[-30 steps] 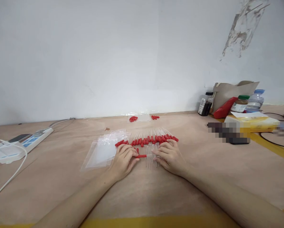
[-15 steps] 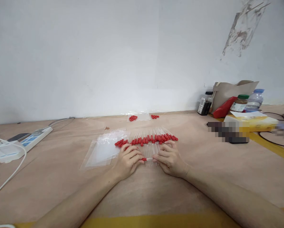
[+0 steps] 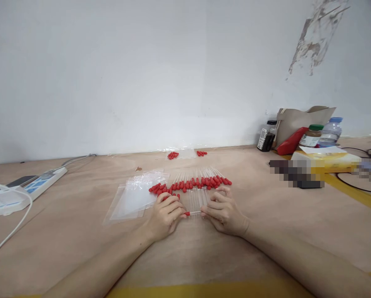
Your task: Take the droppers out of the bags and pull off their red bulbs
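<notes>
Between my hands a glass dropper tube lies level with a red rubber bulb on its left end. My left hand is closed, fingertips pinching the bulb. At the other end my right hand pinches the clear tube, its fingers closed. Loose bare glass tubes lie side by side just beyond the held one. Farther back, droppers with red bulbs form a row, their tubes pointing to the wall. Loose red bulbs lie near my left hand, which partly hides some.
Clear plastic bags lie at left, with more red bulbs by the wall. A power strip and white cable are far left. Bottles, a grey bag and a tissue pack stand right.
Both hands and the held dropper sit slightly lower in view, nearer to me. More loose red bulbs show beside my left hand. The pinch of both hands stays the same.
</notes>
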